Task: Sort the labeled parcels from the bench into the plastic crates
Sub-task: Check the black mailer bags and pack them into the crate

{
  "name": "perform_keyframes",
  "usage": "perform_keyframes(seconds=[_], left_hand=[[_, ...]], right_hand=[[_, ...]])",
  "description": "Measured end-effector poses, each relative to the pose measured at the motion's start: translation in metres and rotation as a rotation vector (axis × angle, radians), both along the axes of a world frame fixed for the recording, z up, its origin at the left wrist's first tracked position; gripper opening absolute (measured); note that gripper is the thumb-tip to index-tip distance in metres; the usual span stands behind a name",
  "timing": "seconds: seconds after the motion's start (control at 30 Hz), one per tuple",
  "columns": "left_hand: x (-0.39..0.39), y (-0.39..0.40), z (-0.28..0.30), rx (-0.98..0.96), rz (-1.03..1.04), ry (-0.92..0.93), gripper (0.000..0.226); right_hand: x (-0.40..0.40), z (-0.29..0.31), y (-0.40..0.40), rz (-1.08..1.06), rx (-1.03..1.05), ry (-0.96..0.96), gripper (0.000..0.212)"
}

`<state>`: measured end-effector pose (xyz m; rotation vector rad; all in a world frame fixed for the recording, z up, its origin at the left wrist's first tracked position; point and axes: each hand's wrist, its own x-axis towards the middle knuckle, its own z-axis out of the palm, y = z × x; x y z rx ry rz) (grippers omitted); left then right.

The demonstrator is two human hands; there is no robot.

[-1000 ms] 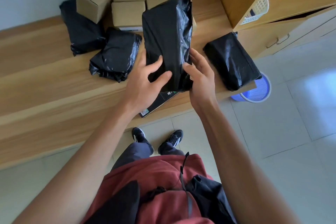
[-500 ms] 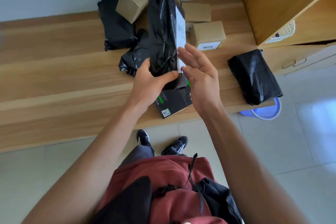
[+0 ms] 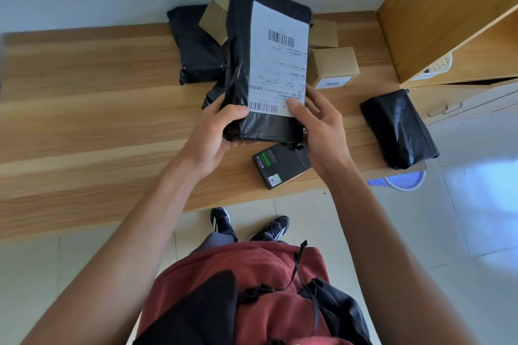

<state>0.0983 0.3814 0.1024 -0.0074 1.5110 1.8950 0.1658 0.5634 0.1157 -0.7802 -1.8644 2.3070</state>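
Observation:
I hold a black plastic-wrapped parcel (image 3: 238, 64) upright above the wooden bench (image 3: 84, 109), its white shipping label (image 3: 277, 59) with barcodes facing me. My left hand (image 3: 215, 129) grips its lower left corner, thumb on the front. My right hand (image 3: 319, 123) holds the lower right edge, thumb on the label's bottom corner. A blue crate (image 3: 403, 179) shows on the floor under the bench's right end. A white crate (image 3: 437, 67) sits in the cabinet shelf at right.
On the bench lie another black parcel (image 3: 398, 129) near the right edge, a black bag (image 3: 196, 47) at the back, several cardboard boxes (image 3: 333, 67) and a flat black box with green print (image 3: 280, 165). A wooden cabinet (image 3: 448, 8) stands at right.
The parcel has been turned from its plain black side, through edge-on, until its label faces me. My right thumb now rests on the label. The view has shifted left.

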Motion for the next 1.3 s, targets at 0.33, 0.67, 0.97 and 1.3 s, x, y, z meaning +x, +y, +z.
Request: perform_keyframes(seconds=[0.33,0.67,0.97,1.3], left_hand=[[-0.006,-0.025,-0.007,-0.183,0.061,0.187,0.070],[-0.047,-0.062,0.007,-0.116,0.222,0.200,0.069],[-0.076,-0.091,0.018,-0.091,0.045,0.120,0.060],[-0.080,-0.087,0.025,-0.137,0.006,0.169,0.037]], right_hand=[[-0.001,-0.017,-0.041,-0.194,0.034,0.075,0.045],[-0.005,-0.019,0.002,-0.014,0.302,-0.094,0.078],[-0.010,-0.013,0.012,0.123,-0.042,0.022,0.043],[-0.020,-0.007,0.021,0.102,0.008,-0.029,0.034]])
